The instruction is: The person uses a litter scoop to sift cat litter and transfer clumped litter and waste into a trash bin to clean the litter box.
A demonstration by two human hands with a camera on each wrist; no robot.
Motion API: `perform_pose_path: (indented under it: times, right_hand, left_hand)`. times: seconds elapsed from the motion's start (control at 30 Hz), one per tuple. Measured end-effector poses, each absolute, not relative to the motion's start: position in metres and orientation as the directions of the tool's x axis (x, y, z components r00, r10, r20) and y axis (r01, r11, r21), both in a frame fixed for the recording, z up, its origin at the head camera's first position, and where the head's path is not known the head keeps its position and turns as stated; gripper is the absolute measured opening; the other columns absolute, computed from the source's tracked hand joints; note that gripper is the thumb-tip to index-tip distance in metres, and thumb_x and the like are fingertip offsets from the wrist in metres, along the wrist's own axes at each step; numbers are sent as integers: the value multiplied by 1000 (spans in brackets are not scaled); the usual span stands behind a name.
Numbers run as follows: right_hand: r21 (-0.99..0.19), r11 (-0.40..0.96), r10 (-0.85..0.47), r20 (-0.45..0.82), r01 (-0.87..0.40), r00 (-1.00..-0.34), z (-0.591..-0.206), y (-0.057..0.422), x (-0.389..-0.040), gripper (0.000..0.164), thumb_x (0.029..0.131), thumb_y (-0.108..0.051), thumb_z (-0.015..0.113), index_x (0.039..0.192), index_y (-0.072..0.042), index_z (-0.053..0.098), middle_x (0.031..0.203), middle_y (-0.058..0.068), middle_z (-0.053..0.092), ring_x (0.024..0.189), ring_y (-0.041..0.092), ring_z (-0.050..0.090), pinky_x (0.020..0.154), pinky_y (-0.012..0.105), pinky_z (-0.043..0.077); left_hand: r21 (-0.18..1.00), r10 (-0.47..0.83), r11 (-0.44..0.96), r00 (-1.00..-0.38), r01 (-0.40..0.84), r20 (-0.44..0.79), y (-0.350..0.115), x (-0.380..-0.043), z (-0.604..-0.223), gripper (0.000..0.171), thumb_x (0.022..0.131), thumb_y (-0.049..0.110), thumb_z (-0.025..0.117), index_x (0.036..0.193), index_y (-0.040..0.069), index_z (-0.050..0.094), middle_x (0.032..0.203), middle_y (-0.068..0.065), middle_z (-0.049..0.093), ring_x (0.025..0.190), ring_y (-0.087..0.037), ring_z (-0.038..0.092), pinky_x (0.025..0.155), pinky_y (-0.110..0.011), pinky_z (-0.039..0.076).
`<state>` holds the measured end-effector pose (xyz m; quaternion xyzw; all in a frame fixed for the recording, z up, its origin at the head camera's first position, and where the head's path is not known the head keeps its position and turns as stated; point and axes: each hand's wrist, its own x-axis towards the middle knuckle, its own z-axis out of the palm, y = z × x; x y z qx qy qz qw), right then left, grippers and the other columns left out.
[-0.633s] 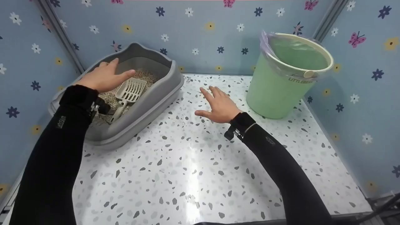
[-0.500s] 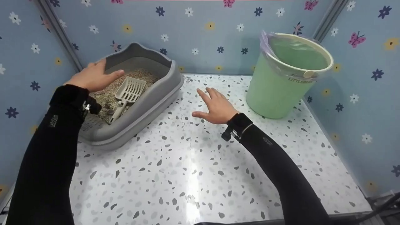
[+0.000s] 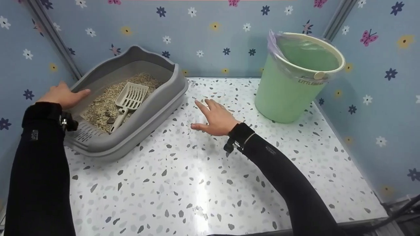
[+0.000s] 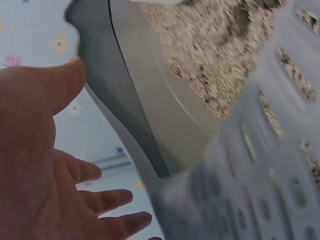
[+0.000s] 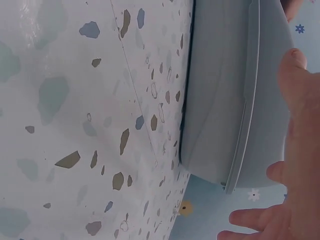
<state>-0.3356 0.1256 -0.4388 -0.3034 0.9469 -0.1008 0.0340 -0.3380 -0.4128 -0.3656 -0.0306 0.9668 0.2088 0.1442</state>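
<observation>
My left hand (image 3: 63, 95) is at the left rim of a grey litter box (image 3: 160, 106), thumb toward the inside and fingers spread along the outer side. In the left wrist view the thumb tip (image 4: 75, 75) overlaps the rim, while the other fingers (image 4: 117, 197) extend outside the wall. Inside the box, a beige slotted litter scoop (image 3: 132, 95) lies on the tan litter (image 3: 101, 106), which has a few dark clumps. My right hand (image 3: 217, 119), fingers spread and holding nothing, hovers over the table to the right of the box.
A light green trash bin (image 3: 282, 95) with a purplish liner bag (image 3: 275, 46) stands at the back right. The speckled white table (image 3: 170, 190) is bounded by blue flowered panels (image 3: 203, 39) behind and on both sides.
My left hand has moved left and down from over the litter to the box's left rim, uncovering more of the litter. The right hand has shifted slightly left and toward me.
</observation>
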Motion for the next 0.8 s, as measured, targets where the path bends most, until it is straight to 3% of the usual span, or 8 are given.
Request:
perform_pose_path:
  times: [0.1, 0.17, 0.23, 0.3, 0.4, 0.5, 0.57, 0.8]
  right_hand:
    - [-207, 794, -587, -17, -571, -810, -441, 123, -335, 104, 104, -85, 48, 181, -23, 13, 179, 26, 23, 167, 42, 23, 139, 53, 22]
    - [-205, 795, -588, -25, -571, -809, -442, 123, -335, 104, 104, -85, 47, 181, -23, 13, 179, 25, 23, 168, 41, 22, 139, 53, 22]
    - [-200, 795, -589, -29, -573, -808, -442, 122, -335, 104, 104, -85, 46, 181, -23, 13, 180, 25, 23, 168, 41, 22, 139, 52, 22]
    - [-198, 794, -591, -29, -574, -806, -442, 121, -335, 105, 104, -86, 46, 181, -23, 13, 179, 25, 23, 168, 41, 22, 139, 52, 22]
    - [-195, 792, -593, -24, -578, -805, -442, 121, -334, 105, 104, -86, 46, 181, -22, 13, 179, 25, 24, 167, 41, 23, 139, 51, 23]
    - [-193, 785, -603, -19, -588, -798, -443, 120, -334, 104, 104, -85, 46, 180, -21, 14, 179, 24, 24, 167, 41, 25, 138, 51, 25]
    - [-191, 784, -605, -19, -591, -796, -444, 119, -334, 104, 105, -84, 47, 180, -21, 14, 179, 24, 24, 167, 40, 25, 138, 51, 26]
    - [-196, 788, -598, -24, -583, -801, -445, 116, -336, 103, 105, -83, 49, 180, -21, 15, 179, 25, 24, 167, 41, 26, 137, 52, 28]
  left_hand:
    - [383, 18, 916, -939, -122, -342, -419, -332, -370, 125, 111, 78, 27, 153, -34, -6, 152, -64, 6, 141, -81, 15, 121, -87, 20]
    - [377, 29, 919, -934, -116, -357, -422, -329, -373, 119, 113, 75, 27, 153, -35, 5, 148, -63, 15, 136, -79, 28, 118, -86, 30]
    - [374, 35, 921, -934, -108, -356, -423, -326, -375, 113, 114, 73, 26, 148, -34, 20, 138, -60, 30, 122, -72, 44, 109, -80, 42]
    - [368, 35, 925, -938, -100, -344, -424, -324, -376, 107, 115, 70, 27, 138, -34, 28, 129, -55, 37, 111, -65, 50, 100, -75, 47]
    - [367, 33, 925, -939, -100, -341, -424, -323, -376, 109, 114, 72, 28, 138, -35, 27, 129, -55, 38, 111, -64, 51, 100, -75, 48]
    - [362, 30, 926, -933, -110, -359, -427, -324, -376, 119, 112, 77, 31, 149, -35, 17, 141, -58, 29, 126, -72, 43, 108, -82, 41]
    - [357, 30, 927, -929, -111, -369, -431, -326, -378, 123, 109, 81, 34, 150, -34, 16, 142, -58, 27, 126, -72, 42, 107, -82, 42]
    - [331, 59, 940, -914, -85, -401, -432, -337, -371, 122, 103, 86, 46, 137, -32, 38, 132, -55, 44, 114, -65, 55, 98, -76, 51]
